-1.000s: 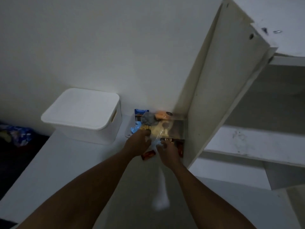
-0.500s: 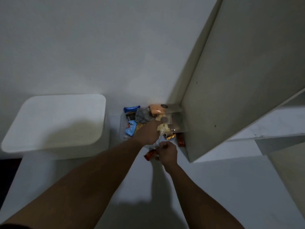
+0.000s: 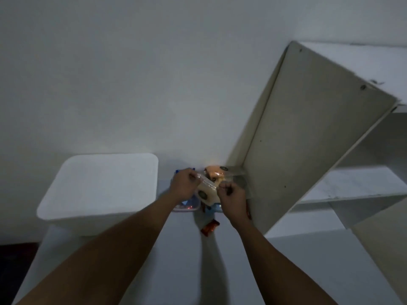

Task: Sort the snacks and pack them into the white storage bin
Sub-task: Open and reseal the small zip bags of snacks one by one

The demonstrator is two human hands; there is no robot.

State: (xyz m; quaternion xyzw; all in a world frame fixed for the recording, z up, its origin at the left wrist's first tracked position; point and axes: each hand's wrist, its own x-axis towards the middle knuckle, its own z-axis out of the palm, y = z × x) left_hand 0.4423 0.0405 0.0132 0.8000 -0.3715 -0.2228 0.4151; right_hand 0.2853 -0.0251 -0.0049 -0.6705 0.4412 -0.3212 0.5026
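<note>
Over the snack pile at twelve o'clock, left hand (image 3: 183, 186) and right hand (image 3: 231, 196) pinch a clear-wrapped snack (image 3: 208, 190); white storage bin (image 3: 99, 186) lidded, packing unstarted.

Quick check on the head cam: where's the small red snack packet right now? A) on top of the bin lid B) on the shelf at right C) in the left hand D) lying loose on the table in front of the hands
D: the red snack packet lies on the white table, nearer the camera than both the left hand and right hand, which grip a clear bag between them.
</note>
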